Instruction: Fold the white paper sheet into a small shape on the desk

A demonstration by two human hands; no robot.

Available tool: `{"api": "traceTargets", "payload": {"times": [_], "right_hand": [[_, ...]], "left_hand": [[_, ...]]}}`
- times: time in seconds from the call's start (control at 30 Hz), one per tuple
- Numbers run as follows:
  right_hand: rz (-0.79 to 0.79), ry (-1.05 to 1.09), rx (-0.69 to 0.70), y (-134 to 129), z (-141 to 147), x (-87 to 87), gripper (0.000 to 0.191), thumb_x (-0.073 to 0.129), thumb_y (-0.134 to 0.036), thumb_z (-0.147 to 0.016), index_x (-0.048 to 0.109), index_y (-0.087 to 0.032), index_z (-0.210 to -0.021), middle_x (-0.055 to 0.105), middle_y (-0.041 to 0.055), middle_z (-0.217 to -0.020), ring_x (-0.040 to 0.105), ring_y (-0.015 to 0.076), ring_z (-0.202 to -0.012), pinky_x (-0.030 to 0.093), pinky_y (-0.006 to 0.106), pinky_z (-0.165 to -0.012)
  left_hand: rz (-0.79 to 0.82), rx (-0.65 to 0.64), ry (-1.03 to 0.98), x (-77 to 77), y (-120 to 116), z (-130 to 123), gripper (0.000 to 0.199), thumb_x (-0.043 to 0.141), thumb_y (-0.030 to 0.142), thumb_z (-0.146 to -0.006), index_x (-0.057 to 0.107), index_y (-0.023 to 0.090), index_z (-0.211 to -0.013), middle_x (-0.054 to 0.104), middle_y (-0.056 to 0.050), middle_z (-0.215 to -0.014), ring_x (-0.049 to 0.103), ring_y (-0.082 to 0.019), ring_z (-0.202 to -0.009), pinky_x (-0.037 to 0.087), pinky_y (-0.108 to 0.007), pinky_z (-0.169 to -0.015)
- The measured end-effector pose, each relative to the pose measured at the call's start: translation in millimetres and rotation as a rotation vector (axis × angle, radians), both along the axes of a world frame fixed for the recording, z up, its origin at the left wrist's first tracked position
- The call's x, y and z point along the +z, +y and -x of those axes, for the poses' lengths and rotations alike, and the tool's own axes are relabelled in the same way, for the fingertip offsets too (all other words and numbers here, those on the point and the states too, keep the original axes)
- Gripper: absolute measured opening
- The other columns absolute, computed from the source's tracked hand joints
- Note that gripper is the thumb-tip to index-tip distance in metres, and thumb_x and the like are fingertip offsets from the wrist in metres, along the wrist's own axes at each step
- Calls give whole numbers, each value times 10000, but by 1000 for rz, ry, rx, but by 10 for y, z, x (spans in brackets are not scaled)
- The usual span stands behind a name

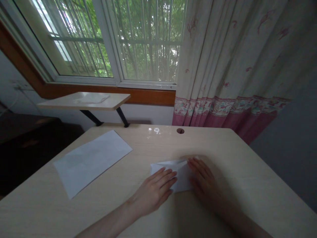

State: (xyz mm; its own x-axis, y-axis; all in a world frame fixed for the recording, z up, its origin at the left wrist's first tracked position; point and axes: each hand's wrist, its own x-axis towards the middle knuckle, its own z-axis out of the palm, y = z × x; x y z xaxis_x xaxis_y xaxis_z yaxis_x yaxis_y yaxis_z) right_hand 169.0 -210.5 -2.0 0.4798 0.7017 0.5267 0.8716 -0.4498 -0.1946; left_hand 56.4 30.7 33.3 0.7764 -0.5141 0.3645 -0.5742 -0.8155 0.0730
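Note:
A small folded sheet of white paper (182,180) lies on the desk between my two hands, with a slanting crease along its far side. My left hand (159,186) rests flat on the paper's left part, fingers stretched out towards the right. On the right end lies my right hand (201,180), its fingers extended over the paper's far right corner and edge. The right thumb is only dimly visible in shadow. Parts of the paper under both hands are hidden.
A larger white sheet of paper (92,162) lies on the left of the wooden desk (138,211). Behind it stands a raised shelf (59,101) on black legs, bearing a clear, flat item. A round cable hole (180,131) is near the back edge, below the curtain (223,105).

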Motion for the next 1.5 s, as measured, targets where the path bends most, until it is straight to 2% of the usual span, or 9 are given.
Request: {"api": "traceTargets", "payload": {"times": [0.1, 0.4, 0.7, 0.83, 0.93, 1.03, 1.17, 1.33, 1.5], "right_hand": [[142, -39, 134, 26, 25, 1, 588, 398, -133, -953, 248, -253, -1509, 426, 47, -1480, 361, 217, -1374, 347, 473, -1121], [299, 133, 182, 58, 22, 12, 517, 379, -173, -978, 301, -232, -1486, 325, 40, -1519, 324, 206, -1387, 318, 441, -1137], [328, 201, 169, 61, 70, 52, 536, 374, -218, -982, 241, -219, -1501, 273, 43, -1535, 280, 210, -1406, 263, 456, -1157], [327, 210, 107, 101, 141, 63, 528, 401, -264, -977, 283, -199, -1487, 302, 55, -1521, 288, 238, -1404, 275, 485, -1148], [311, 235, 87, 124, 167, 74, 538, 429, -279, -966, 295, -213, -1483, 310, 50, -1519, 276, 241, -1410, 263, 488, -1151], [331, 297, 69, 127, 137, 106, 519, 456, -313, -961, 343, -253, -1464, 307, 32, -1523, 249, 240, -1419, 245, 495, -1154], [372, 359, 53, 103, 62, 152, 492, 479, -409, -960, 389, -325, -1437, 253, 18, -1544, 211, 246, -1430, 234, 501, -1151], [387, 313, 67, 62, 33, 143, 489, 443, -393, -983, 321, -387, -1456, 198, 6, -1563, 181, 242, -1437, 188, 524, -1155], [373, 266, 65, 46, 43, 104, 537, 406, -335, -993, 228, -327, -1499, 240, 19, -1557, 185, 230, -1438, 133, 533, -1168]], "left_hand": [[17, 19, 55, -13, -7, -9, 379, 432, 237, -1001, 467, 144, -1367, 540, -92, -1382, 494, -234, -1292, 434, -424, -1091], [109, 75, 213, -99, -4, -23, 409, 461, 260, -990, 458, 191, -1393, 490, -91, -1427, 489, -248, -1293, 459, -422, -1064], [173, 213, 258, -158, -54, -56, 506, 536, 292, -943, 421, 159, -1417, 396, -111, -1492, 418, -276, -1335, 416, -446, -1092], [133, 302, 238, -230, -101, -57, 564, 551, 371, -931, 393, 176, -1435, 358, -112, -1514, 365, -304, -1373, 401, -487, -1090], [72, 347, 266, -245, -129, -59, 620, 530, 435, -937, 339, 173, -1466, 324, -105, -1531, 280, -315, -1417, 336, -518, -1124], [13, 350, 292, -232, -134, -59, 635, 447, 492, -966, 263, 198, -1497, 245, -82, -1563, 195, -303, -1447, 259, -545, -1152], [-23, 347, 292, -222, -119, -49, 603, 340, 498, -1001, 200, 217, -1515, 193, -61, -1579, 144, -271, -1462, 214, -516, -1172], [1, 304, 292, -215, -90, -50, 553, 302, 472, -1021, 192, 258, -1518, 194, -58, -1580, 146, -281, -1460, 208, -530, -1164], [22, 278, 324, -192, -36, -59, 523, 311, 458, -1025, 192, 315, -1514, 186, -49, -1581, 158, -290, -1456, 207, -556, -1154]]}}
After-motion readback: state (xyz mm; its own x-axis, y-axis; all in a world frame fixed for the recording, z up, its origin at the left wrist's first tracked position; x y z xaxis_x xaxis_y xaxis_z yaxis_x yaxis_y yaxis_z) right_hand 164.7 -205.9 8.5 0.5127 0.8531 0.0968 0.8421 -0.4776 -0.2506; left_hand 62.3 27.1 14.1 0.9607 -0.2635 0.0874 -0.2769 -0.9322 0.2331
